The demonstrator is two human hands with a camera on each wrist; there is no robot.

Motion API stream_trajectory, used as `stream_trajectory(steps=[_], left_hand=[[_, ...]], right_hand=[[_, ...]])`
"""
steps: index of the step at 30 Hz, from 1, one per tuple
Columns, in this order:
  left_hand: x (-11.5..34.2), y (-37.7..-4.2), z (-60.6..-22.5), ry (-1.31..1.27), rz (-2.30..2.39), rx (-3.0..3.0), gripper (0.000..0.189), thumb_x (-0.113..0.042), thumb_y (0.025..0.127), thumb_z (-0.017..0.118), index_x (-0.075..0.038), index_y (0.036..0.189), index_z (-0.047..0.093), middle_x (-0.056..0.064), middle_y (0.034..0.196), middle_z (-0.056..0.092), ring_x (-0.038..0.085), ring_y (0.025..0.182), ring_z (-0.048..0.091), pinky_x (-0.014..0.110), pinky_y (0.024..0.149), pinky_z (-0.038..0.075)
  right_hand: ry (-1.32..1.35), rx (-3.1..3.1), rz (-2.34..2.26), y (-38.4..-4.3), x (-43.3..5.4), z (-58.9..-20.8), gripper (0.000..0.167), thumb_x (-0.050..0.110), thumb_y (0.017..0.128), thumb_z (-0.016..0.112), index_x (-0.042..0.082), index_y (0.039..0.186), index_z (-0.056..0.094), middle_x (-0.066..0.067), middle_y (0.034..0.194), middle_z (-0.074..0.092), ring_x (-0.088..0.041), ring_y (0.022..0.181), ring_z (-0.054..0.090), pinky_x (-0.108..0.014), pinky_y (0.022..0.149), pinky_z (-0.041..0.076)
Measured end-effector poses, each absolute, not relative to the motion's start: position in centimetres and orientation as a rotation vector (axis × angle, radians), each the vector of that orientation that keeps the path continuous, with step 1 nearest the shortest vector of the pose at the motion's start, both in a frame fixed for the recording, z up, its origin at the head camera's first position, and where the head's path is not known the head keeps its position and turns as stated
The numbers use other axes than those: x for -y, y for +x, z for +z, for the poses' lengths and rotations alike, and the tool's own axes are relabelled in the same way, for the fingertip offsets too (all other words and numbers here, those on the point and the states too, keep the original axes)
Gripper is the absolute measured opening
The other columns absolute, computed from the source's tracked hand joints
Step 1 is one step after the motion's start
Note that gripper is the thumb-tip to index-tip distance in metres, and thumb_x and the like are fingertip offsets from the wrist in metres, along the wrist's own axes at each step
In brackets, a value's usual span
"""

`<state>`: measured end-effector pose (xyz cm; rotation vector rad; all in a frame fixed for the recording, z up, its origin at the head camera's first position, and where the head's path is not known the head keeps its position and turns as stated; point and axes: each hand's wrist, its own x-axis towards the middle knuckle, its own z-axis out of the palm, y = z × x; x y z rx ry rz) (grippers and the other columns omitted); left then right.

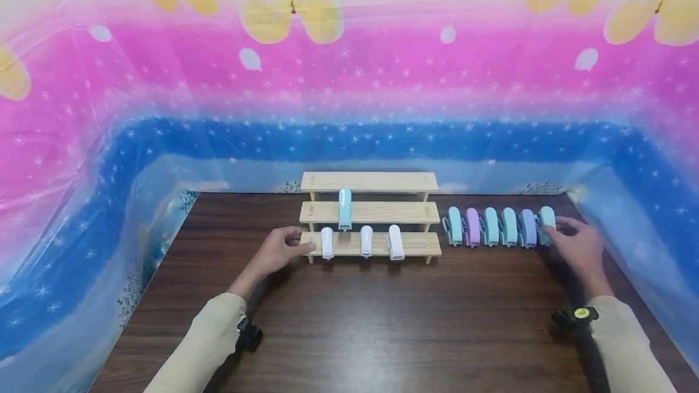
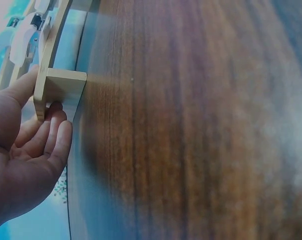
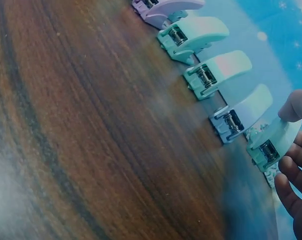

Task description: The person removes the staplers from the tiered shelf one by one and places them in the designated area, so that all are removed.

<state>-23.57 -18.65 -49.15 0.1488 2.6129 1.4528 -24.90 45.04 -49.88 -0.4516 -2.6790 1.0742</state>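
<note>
A three-step wooden rack point(image 1: 377, 181) stands at the back of the table. My left hand point(image 1: 281, 251) grips the left end of its lowest step, thumb on top and fingers underneath, as the left wrist view shows. A light blue mini stapler point(image 1: 344, 206) stands on the middle step. Three white ones, a left point(image 1: 327, 241), a middle point(image 1: 366, 240) and a right stapler point(image 1: 395, 241), are on the lowest step. My right hand point(image 1: 580, 247) holds the mint green stapler point(image 3: 274, 137) at the right end of a row, between thumb and fingers.
Left of the held stapler, the row continues with a lavender-blue stapler point(image 1: 527, 227), two mint ones, a purple stapler point(image 1: 472, 227) and another mint stapler point(image 1: 454, 225) nearest the rack. A printed cloth point(image 1: 371, 144) hangs behind and beside the dark wooden table point(image 1: 382, 320).
</note>
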Motion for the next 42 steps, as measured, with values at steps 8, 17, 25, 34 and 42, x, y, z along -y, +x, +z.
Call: stream_trajectory(steps=[8,17,25,34,42], left_hand=[[18.7,-23.4,-49.1,0.164,1.466,-2.605,0.054,-0.027,0.096,0.075,0.009,0.134,0.060,0.023,0.121,0.069,0.036,0.112,0.067,0.046,0.092,0.058],[18.8,-23.5,-49.3,0.180,1.467,-2.612,0.057,-0.028,0.095,0.076,0.009,0.135,0.059,0.025,0.123,0.068,0.037,0.113,0.066,0.046,0.093,0.057],[18.7,-23.5,-49.1,0.170,1.473,-2.604,0.056,-0.026,0.095,0.076,0.009,0.135,0.058,0.025,0.123,0.068,0.036,0.114,0.066,0.047,0.094,0.056],[18.6,-23.5,-48.8,0.162,1.460,-2.607,0.054,-0.025,0.095,0.075,0.009,0.134,0.059,0.024,0.122,0.069,0.035,0.113,0.067,0.046,0.094,0.057],[18.7,-23.4,-48.8,0.156,1.452,-2.611,0.057,-0.027,0.095,0.075,0.010,0.136,0.057,0.025,0.124,0.068,0.036,0.113,0.066,0.046,0.093,0.057]], right_hand=[[-0.471,2.703,1.045,-25.2,-45.3,-50.6,0.075,0.054,0.097,0.060,-0.004,0.144,0.053,-0.031,0.133,0.059,-0.044,0.116,0.054,-0.048,0.085,0.045],[-0.508,2.721,1.036,-25.5,-45.6,-51.1,0.073,0.051,0.100,0.057,-0.006,0.145,0.050,-0.034,0.138,0.054,-0.049,0.127,0.047,-0.065,0.102,0.039],[-0.547,2.717,1.085,-25.5,-46.0,-51.2,0.079,0.057,0.099,0.054,-0.004,0.149,0.046,-0.034,0.143,0.050,-0.051,0.131,0.044,-0.066,0.104,0.038],[-0.576,2.549,1.106,-25.2,-45.4,-48.8,0.069,0.055,0.098,0.059,0.006,0.146,0.055,-0.021,0.136,0.058,-0.035,0.119,0.052,-0.034,0.079,0.041],[-0.468,2.496,1.080,-24.9,-43.4,-46.4,0.063,0.056,0.095,0.065,0.010,0.138,0.064,-0.006,0.115,0.065,-0.006,0.093,0.052,-0.024,0.075,0.040]])
